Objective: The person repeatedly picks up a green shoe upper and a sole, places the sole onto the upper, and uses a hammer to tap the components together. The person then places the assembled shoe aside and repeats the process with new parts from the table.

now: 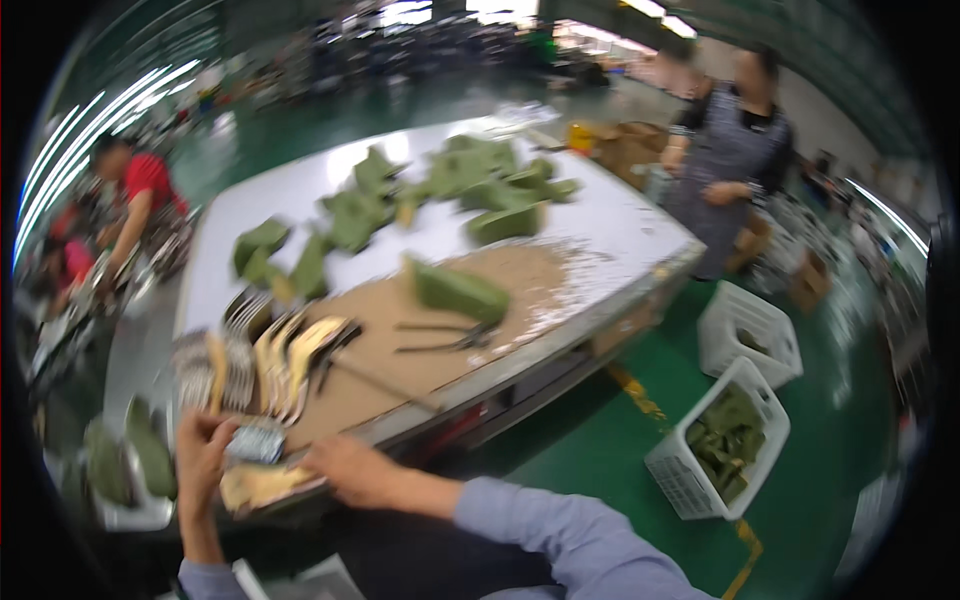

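So it's a big factory hall with a green floor (600,440) and strip lights running off into the blur. Filling the middle is a large white counter (620,225), its near half worn down to bare brown. Green shaped pieces (470,175) lie scattered over the far half, and one more green piece (458,290) sits alone on the brown patch. Two white baskets (720,440) stand on the floor to the right, the nearer one holding green pieces. Rows of pale and tan strips (280,360) line the near left edge. Scissors (450,340) lie on the brown part. Left hand (200,450) grips a small silvery piece (255,440); right hand (345,470) presses flat on a tan piece (262,486) at the counter's near edge.
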`<state>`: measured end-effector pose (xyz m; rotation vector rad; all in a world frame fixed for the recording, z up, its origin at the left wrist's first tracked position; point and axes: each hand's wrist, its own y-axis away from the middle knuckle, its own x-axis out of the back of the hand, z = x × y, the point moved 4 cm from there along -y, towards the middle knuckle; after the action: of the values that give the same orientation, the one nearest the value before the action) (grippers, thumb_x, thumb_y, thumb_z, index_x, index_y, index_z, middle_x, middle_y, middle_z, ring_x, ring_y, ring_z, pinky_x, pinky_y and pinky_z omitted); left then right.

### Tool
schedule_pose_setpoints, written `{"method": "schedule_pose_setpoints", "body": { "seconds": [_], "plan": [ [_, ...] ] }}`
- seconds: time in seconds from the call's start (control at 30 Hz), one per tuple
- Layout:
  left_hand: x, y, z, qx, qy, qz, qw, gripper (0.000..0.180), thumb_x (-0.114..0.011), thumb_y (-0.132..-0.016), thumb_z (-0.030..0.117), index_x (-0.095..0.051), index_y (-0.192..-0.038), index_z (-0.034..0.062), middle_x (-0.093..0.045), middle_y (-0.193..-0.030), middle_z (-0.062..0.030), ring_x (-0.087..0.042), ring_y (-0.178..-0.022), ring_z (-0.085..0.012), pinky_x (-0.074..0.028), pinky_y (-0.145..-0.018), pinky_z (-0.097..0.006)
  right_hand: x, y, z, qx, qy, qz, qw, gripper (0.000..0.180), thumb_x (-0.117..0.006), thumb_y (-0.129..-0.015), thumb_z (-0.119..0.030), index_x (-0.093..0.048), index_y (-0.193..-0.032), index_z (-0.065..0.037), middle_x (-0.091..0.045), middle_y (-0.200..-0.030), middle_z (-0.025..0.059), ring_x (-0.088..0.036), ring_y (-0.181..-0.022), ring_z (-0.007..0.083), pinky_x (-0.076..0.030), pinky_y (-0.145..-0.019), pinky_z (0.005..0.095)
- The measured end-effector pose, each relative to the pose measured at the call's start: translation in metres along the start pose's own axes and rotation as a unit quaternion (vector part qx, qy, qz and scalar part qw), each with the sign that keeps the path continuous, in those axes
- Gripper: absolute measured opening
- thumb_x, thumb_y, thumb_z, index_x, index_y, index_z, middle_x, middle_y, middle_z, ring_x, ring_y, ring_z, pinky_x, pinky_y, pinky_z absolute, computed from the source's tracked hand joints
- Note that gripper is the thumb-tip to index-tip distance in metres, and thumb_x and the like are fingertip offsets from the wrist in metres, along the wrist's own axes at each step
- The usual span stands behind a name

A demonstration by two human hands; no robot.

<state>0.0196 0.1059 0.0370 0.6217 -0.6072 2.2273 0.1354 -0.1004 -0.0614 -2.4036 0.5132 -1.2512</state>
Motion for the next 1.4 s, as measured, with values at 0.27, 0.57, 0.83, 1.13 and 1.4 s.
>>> {"method": "schedule_pose_setpoints", "body": {
  "seconds": [0.27,0.57,0.83,1.13,1.4],
  "plan": [
    [-0.068,0.051,0.028,-0.108,0.000,0.000,0.994,0.012,-0.072,-0.089,0.005,-0.074,-0.101,0.0015,-0.074,-0.096,-0.0103,-0.070,-0.091,-0.0250,-0.053,-0.084,-0.035,0.036,-0.001,0.004,-0.058,-0.040,-0.011,0.997,0.052,-0.072,-0.090,-0.025,-0.053,-0.135,-0.007,-0.060,-0.124,0.0214,-0.057,-0.117,0.0393,-0.046,-0.099,0.0474],
    [-0.078,0.049,0.038,0.037,-0.059,-0.116,0.991,0.012,-0.078,-0.085,0.021,-0.078,-0.091,0.0102,-0.074,-0.095,-0.0075,-0.069,-0.097,-0.0249,-0.052,-0.085,-0.038,0.088,0.021,0.103,-0.198,0.291,-0.109,0.930,0.046,-0.059,-0.093,-0.008,-0.053,-0.139,-0.013,-0.060,-0.112,0.0191,-0.065,-0.093,0.0417,-0.053,-0.080,0.0508],
    [-0.083,0.045,0.038,0.034,-0.137,-0.130,0.981,0.014,-0.076,-0.086,0.027,-0.080,-0.092,0.0151,-0.076,-0.100,-0.0070,-0.069,-0.097,-0.0296,-0.052,-0.083,-0.042,0.107,0.054,0.046,-0.217,-0.056,0.114,0.968,0.048,-0.051,-0.106,-0.013,-0.039,-0.152,-0.010,-0.065,-0.092,0.0172,-0.059,-0.070,0.0260,-0.050,-0.071,0.0341],
    [-0.086,0.049,0.036,-0.005,-0.138,-0.119,0.983,0.018,-0.078,-0.084,0.029,-0.079,-0.091,0.0123,-0.076,-0.092,-0.0048,-0.071,-0.084,-0.0302,-0.053,-0.075,-0.040,0.146,0.079,-0.024,-0.150,-0.102,0.100,0.978,0.046,-0.058,-0.101,-0.003,-0.047,-0.146,-0.002,-0.066,-0.131,0.0211,-0.069,-0.114,0.0307,-0.053,-0.097,0.0352],
    [-0.082,0.049,0.042,-0.022,-0.171,-0.143,0.975,0.041,-0.083,-0.079,0.040,-0.068,-0.091,0.0037,-0.070,-0.084,-0.0145,-0.068,-0.084,-0.0382,-0.052,-0.073,-0.044,0.148,0.062,-0.052,-0.157,-0.039,0.007,0.987,0.046,-0.067,-0.094,-0.001,-0.057,-0.139,-0.003,-0.070,-0.122,0.0212,-0.073,-0.094,0.0341,-0.058,-0.081,0.0387]
  ]
}}
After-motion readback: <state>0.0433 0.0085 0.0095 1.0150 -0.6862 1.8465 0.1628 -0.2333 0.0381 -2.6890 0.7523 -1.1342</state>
